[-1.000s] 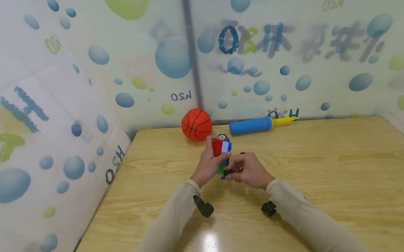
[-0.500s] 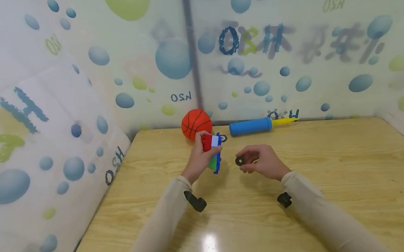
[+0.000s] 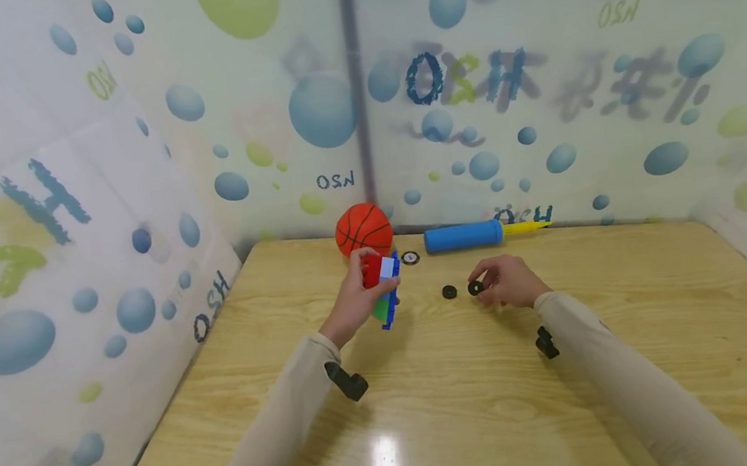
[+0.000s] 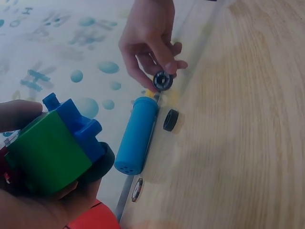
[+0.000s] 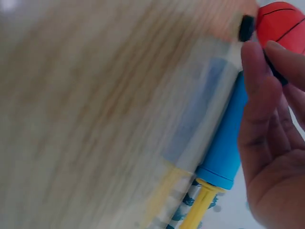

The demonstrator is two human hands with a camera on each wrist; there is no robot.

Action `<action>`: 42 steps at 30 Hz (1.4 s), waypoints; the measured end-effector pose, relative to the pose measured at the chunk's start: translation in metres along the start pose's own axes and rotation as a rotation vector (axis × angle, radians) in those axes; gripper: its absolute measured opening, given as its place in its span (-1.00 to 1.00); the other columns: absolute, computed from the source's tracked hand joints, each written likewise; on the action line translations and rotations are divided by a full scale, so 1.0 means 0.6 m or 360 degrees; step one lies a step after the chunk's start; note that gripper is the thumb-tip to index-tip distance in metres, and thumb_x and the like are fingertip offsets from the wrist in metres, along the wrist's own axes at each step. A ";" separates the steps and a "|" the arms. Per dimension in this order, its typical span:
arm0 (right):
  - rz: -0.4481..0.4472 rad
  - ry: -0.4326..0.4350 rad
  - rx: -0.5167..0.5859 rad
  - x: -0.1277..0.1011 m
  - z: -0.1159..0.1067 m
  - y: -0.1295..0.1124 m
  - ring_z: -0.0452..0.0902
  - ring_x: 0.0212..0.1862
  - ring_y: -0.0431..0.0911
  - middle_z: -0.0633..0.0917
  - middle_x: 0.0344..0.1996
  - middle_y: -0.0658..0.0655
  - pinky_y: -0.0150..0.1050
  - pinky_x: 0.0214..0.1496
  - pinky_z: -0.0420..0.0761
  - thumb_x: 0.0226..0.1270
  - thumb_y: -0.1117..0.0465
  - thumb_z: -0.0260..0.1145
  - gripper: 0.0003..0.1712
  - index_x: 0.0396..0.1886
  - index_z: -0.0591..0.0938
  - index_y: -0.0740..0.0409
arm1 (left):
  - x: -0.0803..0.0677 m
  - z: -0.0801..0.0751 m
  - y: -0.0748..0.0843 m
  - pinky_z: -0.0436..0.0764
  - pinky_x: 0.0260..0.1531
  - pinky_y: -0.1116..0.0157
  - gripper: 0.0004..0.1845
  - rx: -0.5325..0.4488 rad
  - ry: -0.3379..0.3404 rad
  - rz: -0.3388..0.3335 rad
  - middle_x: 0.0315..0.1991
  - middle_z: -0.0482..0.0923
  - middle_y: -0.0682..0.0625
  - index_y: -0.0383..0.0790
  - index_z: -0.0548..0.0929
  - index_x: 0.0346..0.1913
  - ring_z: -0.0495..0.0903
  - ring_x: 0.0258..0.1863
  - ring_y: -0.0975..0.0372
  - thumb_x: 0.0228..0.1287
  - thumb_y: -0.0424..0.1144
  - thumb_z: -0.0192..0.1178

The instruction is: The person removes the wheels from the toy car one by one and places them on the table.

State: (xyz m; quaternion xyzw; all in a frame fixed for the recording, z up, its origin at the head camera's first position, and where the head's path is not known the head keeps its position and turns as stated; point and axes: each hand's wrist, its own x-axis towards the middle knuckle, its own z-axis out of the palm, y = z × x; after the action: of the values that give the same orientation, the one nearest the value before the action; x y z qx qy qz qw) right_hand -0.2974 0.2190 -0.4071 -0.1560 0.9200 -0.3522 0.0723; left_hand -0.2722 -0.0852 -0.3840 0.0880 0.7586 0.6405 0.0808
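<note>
My left hand (image 3: 353,300) grips a toy block car (image 3: 382,285) in red, white, green and blue, tilted above the table. In the left wrist view its green block (image 4: 50,155) and blue base (image 4: 81,131) face the camera, with a dark wheel (image 4: 101,164) under the base. Between thumb and fingertips, my right hand (image 3: 508,282) pinches a small black toy wheel (image 3: 476,288) with a hole in its centre. Another black wheel (image 3: 449,292) lies on the table just left of that hand. Farther back lies a black-and-white disc (image 3: 410,258).
An orange-red toy basketball (image 3: 363,229) stands at the back of the wooden table (image 3: 629,327), behind my left hand. To its right a blue hand pump (image 3: 463,236) with a yellow nozzle (image 3: 526,227) lies along the patterned wall (image 3: 269,153).
My right hand has come away from the toy car with a black wheel and moved right, beside the wheel on the table. My left hand has shifted left with the car.
</note>
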 end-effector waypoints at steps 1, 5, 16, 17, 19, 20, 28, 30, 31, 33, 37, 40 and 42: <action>0.0026 -0.0017 -0.0020 0.006 0.001 0.002 0.65 -0.47 -0.11 0.76 -0.35 0.21 -0.24 -0.46 0.63 0.18 0.33 0.48 -0.65 0.00 0.71 0.20 | -0.001 0.000 -0.001 0.75 -0.29 0.17 -0.42 0.0000 -0.0005 -0.0009 0.17 0.42 -0.21 0.11 0.17 0.28 0.75 -0.25 0.06 0.38 -0.19 0.27; 0.0076 -0.0089 -0.0087 0.029 0.005 0.007 0.66 -0.44 -0.14 0.77 -0.29 0.22 -0.24 -0.34 0.65 0.17 0.29 0.50 -0.65 -0.01 0.73 0.16 | -0.002 0.004 -0.002 0.74 -0.29 0.20 -0.40 0.0031 -0.0036 -0.0038 0.17 0.43 -0.21 0.13 0.17 0.30 0.75 -0.22 0.06 0.37 -0.19 0.29; 0.0090 -0.0133 -0.0207 0.054 0.010 0.002 0.58 -0.48 -0.13 0.76 -0.35 0.18 -0.25 -0.28 0.56 0.16 0.26 0.51 -0.63 0.00 0.74 0.16 | -0.001 0.014 0.000 0.73 -0.22 0.20 -0.37 0.0105 -0.0121 -0.0005 0.15 0.46 -0.20 0.08 0.15 0.35 0.73 -0.17 0.08 0.38 -0.17 0.27; 0.0092 -0.0129 -0.0223 0.055 0.010 0.002 0.58 -0.45 -0.12 0.75 -0.33 0.19 -0.25 -0.26 0.57 0.16 0.25 0.51 -0.63 0.00 0.74 0.15 | -0.001 0.014 0.000 0.73 -0.21 0.21 -0.37 0.0110 -0.0122 -0.0005 0.15 0.46 -0.20 0.08 0.15 0.35 0.73 -0.17 0.08 0.38 -0.17 0.27; 0.0095 -0.0127 -0.0241 0.056 0.010 0.000 0.59 -0.39 -0.10 0.76 -0.29 0.20 -0.23 -0.23 0.57 0.16 0.24 0.51 -0.63 0.01 0.74 0.15 | -0.001 0.014 0.001 0.73 -0.21 0.20 -0.36 0.0113 -0.0125 -0.0012 0.15 0.46 -0.20 0.08 0.14 0.36 0.73 -0.16 0.07 0.38 -0.17 0.27; 0.0108 -0.0125 -0.0236 0.057 0.010 0.000 0.60 -0.36 -0.08 0.76 -0.28 0.20 -0.22 -0.22 0.57 0.16 0.24 0.51 -0.62 0.01 0.75 0.14 | -0.001 0.014 0.001 0.73 -0.21 0.20 -0.35 0.0113 -0.0127 -0.0017 0.16 0.46 -0.19 0.07 0.14 0.36 0.73 -0.16 0.07 0.38 -0.17 0.28; 0.0109 -0.0161 -0.0237 0.060 0.012 0.007 0.60 -0.30 -0.06 0.76 -0.23 0.21 -0.21 -0.19 0.57 0.17 0.23 0.51 -0.61 0.03 0.74 0.12 | 0.001 0.014 -0.002 0.72 -0.16 0.17 -0.33 0.0131 -0.0140 -0.0044 0.17 0.45 -0.20 0.06 0.12 0.39 0.73 -0.16 0.07 0.38 -0.15 0.27; 0.0104 -0.0169 -0.0235 0.062 0.013 0.009 0.60 -0.31 -0.07 0.76 -0.24 0.20 -0.22 -0.21 0.57 0.16 0.22 0.52 -0.60 0.04 0.74 0.11 | 0.001 0.015 -0.002 0.73 -0.17 0.17 -0.34 0.0134 -0.0140 -0.0042 0.17 0.45 -0.19 0.08 0.13 0.38 0.73 -0.17 0.07 0.38 -0.15 0.27; 0.0098 -0.0174 -0.0235 0.063 0.013 0.010 0.60 -0.32 -0.07 0.76 -0.25 0.20 -0.22 -0.22 0.57 0.16 0.22 0.52 -0.58 0.05 0.74 0.11 | 0.001 0.015 -0.003 0.73 -0.17 0.17 -0.35 0.0133 -0.0142 -0.0039 0.17 0.45 -0.19 0.09 0.14 0.37 0.74 -0.17 0.07 0.38 -0.15 0.27; 0.0095 -0.0178 -0.0239 0.063 0.012 0.011 0.60 -0.34 -0.09 0.76 -0.26 0.19 -0.22 -0.21 0.57 0.15 0.21 0.52 -0.55 0.08 0.72 0.12 | 0.003 0.016 -0.004 0.73 -0.18 0.17 -0.37 0.0118 -0.0148 -0.0032 0.18 0.45 -0.20 0.10 0.15 0.35 0.74 -0.18 0.06 0.38 -0.16 0.27; 0.0073 -0.0160 -0.0257 0.059 0.009 0.008 0.60 -0.38 -0.10 0.75 -0.31 0.18 -0.20 -0.19 0.59 0.16 0.21 0.52 -0.50 0.13 0.68 0.17 | 0.004 0.020 -0.003 0.74 -0.21 0.18 -0.39 0.0085 -0.0155 -0.0035 0.18 0.45 -0.20 0.15 0.16 0.33 0.75 -0.16 0.01 0.38 -0.17 0.27; 0.0036 -0.0133 -0.0269 0.052 0.007 -0.005 0.60 -0.37 -0.09 0.73 -0.33 0.18 -0.17 -0.18 0.60 0.18 0.20 0.50 -0.51 0.13 0.67 0.21 | 0.004 0.022 -0.002 0.73 -0.22 0.19 -0.38 0.0074 -0.0145 -0.0051 0.18 0.45 -0.21 0.16 0.16 0.34 0.75 -0.15 0.01 0.38 -0.16 0.27; -0.0004 -0.0119 -0.0275 0.047 0.005 -0.018 0.59 -0.36 -0.09 0.73 -0.34 0.19 -0.16 -0.19 0.60 0.20 0.19 0.49 -0.53 0.11 0.67 0.23 | 0.002 0.023 -0.002 0.73 -0.23 0.19 -0.41 0.0058 -0.0145 -0.0048 0.17 0.46 -0.21 0.15 0.17 0.34 0.75 -0.14 -0.04 0.41 -0.15 0.24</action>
State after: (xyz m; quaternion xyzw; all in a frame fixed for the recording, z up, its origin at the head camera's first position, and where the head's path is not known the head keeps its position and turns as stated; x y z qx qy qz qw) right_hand -0.3205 0.2003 -0.4028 -0.1757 0.9435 -0.2655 0.0923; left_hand -0.2702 -0.0720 -0.3873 0.1070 0.7669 0.6206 0.1233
